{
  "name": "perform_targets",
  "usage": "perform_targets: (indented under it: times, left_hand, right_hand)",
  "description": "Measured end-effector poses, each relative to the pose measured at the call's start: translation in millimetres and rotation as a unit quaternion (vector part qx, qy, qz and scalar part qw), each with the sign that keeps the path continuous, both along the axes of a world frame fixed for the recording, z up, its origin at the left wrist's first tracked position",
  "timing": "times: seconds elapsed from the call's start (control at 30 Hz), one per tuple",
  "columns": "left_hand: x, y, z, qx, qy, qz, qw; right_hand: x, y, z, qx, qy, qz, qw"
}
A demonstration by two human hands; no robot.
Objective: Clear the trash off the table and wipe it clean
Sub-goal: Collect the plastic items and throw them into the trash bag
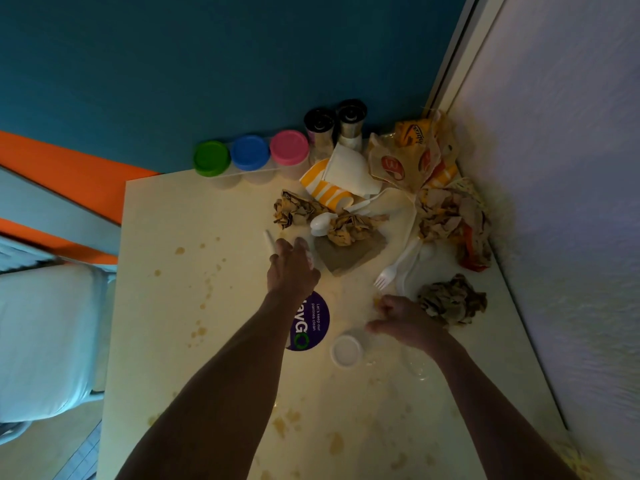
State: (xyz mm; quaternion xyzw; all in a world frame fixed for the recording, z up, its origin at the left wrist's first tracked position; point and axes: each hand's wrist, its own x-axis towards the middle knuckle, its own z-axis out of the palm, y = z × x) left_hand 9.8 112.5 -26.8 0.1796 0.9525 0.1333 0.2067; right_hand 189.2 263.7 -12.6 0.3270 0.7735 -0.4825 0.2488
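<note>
Trash is heaped in the far right corner of the cream table (194,341): fast-food wrappers (405,161), a yellow-striped paper cup (323,190) on its side, crumpled brown napkins (349,228), a white plastic fork (389,273) and a spoon (322,223). My left hand (292,268) reaches forward and its fingers curl round a thin white plastic utensil (269,239) that sticks out past the fingertips. With fingers curled under, my right hand (403,318) hovers between a small white cup (346,349) and a crumpled napkin (452,303). What lies under its fingers is hidden.
Brown spill spots (202,330) dot the tabletop, with a wet patch (417,370) near my right wrist. A purple round sticker (311,323) is on the table. Three coloured-lid jars (249,152) and two shakers (334,124) line the blue wall. A white wall runs along the right.
</note>
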Motion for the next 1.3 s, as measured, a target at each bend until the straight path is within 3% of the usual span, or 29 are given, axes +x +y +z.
perform_targets:
  times: [0.13,0.37,0.5,0.6,0.87,0.97,1.3]
  left_hand:
    - [7.2,-4.7,7.2,-0.006,-0.007,-0.018,1.0]
    - [41.7,-16.5,14.1,-0.034,-0.041,-0.042,0.998]
    - [60.1,-22.5,14.6,-0.088,-0.004,-0.076,0.993]
    - [68.5,-24.8,13.8,-0.107,0.014,-0.091,0.99]
    - [80.9,-35.2,13.2,-0.103,0.019,-0.099,0.99]
    - [82.6,-42.3,11.0,-0.1,0.026,-0.106,0.989]
    - [93.0,-66.4,7.8,-0.061,-0.004,-0.06,0.996]
  right_hand:
    - [13.2,4.3,10.5,-0.101,0.025,-0.068,0.992]
    - [35.1,-6.0,4.9,-0.141,0.022,-0.115,0.983]
    - [29.5,-15.2,-13.0,0.064,0.099,-0.105,0.987]
    - [22.6,-19.0,-23.6,0.205,0.095,-0.044,0.973]
    - [11.3,-23.6,-30.8,0.274,0.047,0.004,0.96]
    - [8.4,-22.8,-30.5,0.259,0.04,0.01,0.965]
    - [22.9,-22.6,-0.2,0.109,0.186,-0.164,0.963]
